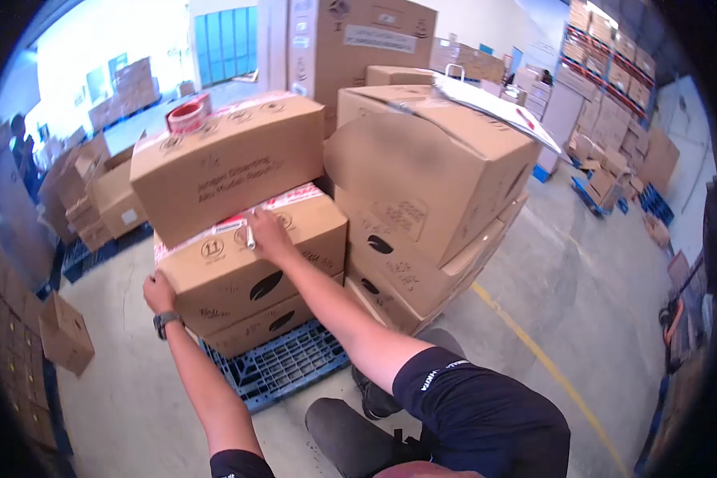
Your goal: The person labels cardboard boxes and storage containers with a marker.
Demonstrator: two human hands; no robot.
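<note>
My right hand (268, 236) is closed around a white marker (250, 237) over the top of a brown carton (255, 271) sealed with red-and-white tape. Against that carton's left end rests my left hand (160, 292), its fingers bent and pressed together at the edge. Another taped carton (231, 171) sits on the rear part of the same box, with a roll of red tape (188, 117) on top. The cartons are stacked on a blue plastic pallet (283, 368).
More stacked cartons (422, 175) stand at the right, bearing a clipboard with papers (498, 111). A loose carton (65, 333) lies on the floor at left. A yellow line (546, 358) crosses the floor. A person (24, 151) stands far left.
</note>
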